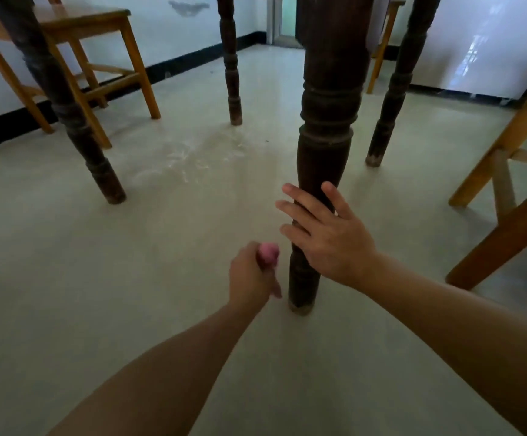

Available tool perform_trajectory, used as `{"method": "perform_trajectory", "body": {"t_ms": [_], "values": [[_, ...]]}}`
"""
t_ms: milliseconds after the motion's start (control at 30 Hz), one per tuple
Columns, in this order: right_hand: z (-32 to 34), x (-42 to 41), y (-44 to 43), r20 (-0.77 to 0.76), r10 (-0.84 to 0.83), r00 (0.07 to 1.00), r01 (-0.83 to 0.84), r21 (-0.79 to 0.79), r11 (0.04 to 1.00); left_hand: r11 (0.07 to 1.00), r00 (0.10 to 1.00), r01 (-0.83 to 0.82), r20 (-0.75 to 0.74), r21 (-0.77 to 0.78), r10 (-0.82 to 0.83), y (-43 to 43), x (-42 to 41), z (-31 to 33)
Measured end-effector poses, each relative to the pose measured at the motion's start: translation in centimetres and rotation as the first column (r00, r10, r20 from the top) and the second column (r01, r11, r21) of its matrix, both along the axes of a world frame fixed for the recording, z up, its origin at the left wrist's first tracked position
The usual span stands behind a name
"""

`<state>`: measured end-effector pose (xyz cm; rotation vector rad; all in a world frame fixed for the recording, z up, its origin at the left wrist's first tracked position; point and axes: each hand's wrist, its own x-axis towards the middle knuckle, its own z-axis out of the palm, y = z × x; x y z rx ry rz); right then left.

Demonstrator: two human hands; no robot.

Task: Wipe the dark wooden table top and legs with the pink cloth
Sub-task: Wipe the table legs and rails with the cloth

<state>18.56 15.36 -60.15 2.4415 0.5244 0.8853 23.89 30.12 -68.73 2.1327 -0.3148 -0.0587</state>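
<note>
I look low, under the dark wooden table, whose top is out of sight. Its nearest turned leg [328, 121] stands in the middle of the view. My right hand [325, 234] lies flat against the lower part of that leg with straight, spread fingers. My left hand [251, 275] grips the bunched pink cloth [268, 253] just left of the leg's foot; whether the cloth touches the leg I cannot tell. Three more dark legs stand at the left [63, 108], the back [230, 58] and the right [394, 89].
A light wooden chair [98, 58] stands at the back left by the wall. Another light wooden chair frame [507, 190] stands at the right. The pale floor [130, 278] has a dusty white scuffed patch [189, 158] between the legs.
</note>
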Motion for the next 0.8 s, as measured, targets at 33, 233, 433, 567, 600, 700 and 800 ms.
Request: {"method": "perform_trajectory", "body": {"t_ms": [33, 233, 433, 567, 600, 700, 800], "values": [[-0.4, 0.1, -0.1, 0.017, 0.006, 1.000, -0.006, 0.012, 1.000, 0.997, 0.999, 0.013, 0.032, -0.081, -0.010, -0.8, -0.9, 0.1], [-1.3, 0.8, -0.1, 0.098, 0.035, 0.995, -0.037, 0.024, 0.999, 0.678, 0.787, 0.527, 0.007, 0.513, -0.617, 4.0, -4.0, -6.9], [-1.8, 1.3, 0.2, 0.182, 0.037, 0.983, -0.048, 0.054, 0.997, 0.964, 0.981, -0.048, -0.196, -0.263, -0.005, -0.3, -2.1, -5.7], [-1.9, 1.4, 0.2, 0.206, 0.027, 0.978, -0.042, 0.070, 0.997, 0.722, 0.791, 0.605, -0.148, 0.336, -0.594, 0.6, -5.8, -7.9], [-2.0, 1.4, 0.2, 0.205, 0.026, 0.979, -0.041, 0.070, 0.997, 0.572, 0.686, 0.688, -0.144, 0.447, -0.713, 1.5, -6.3, -9.3], [-2.0, 1.4, 0.3, 0.205, 0.013, 0.979, -0.030, 0.080, 0.996, 0.933, 0.954, 0.298, -0.107, 0.203, -0.282, 2.0, -5.1, -10.1], [-2.0, 1.3, 0.2, 0.190, 0.026, 0.981, -0.044, 0.086, 0.995, 0.971, 0.886, -0.201, -0.448, -0.132, 0.122, -0.2, -1.9, -7.9]]}}
